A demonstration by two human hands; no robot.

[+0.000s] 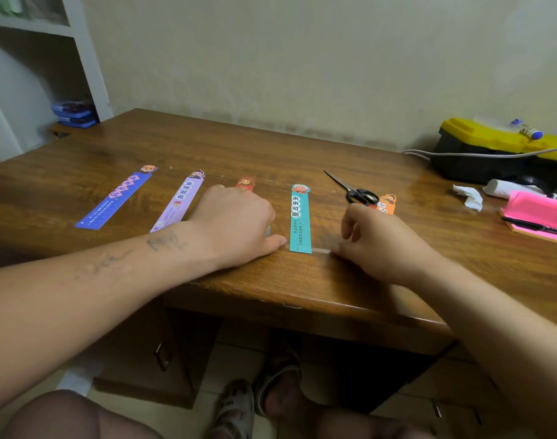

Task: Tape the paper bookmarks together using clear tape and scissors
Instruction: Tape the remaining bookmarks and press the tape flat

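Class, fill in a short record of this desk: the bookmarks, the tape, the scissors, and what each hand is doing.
Bookmarks on table: blue bookmark, purple bookmark, red bookmark (mostly under left hand), teal bookmark, orange bookmark (partly behind right hand)
Tape: clear strip just right of teal bookmark's lower end
Scissors: lying by orange bookmark's top, in neither hand
Left hand: fingertip just left of teal bookmark's lower end; grip unclear
Right hand: touching strip's right end; grip unclear

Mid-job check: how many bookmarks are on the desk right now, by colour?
blue bookmark: 1
lilac bookmark: 1
red bookmark, mostly under the left hand: 1
teal bookmark: 1
orange bookmark, partly behind the right hand: 1
Total: 5
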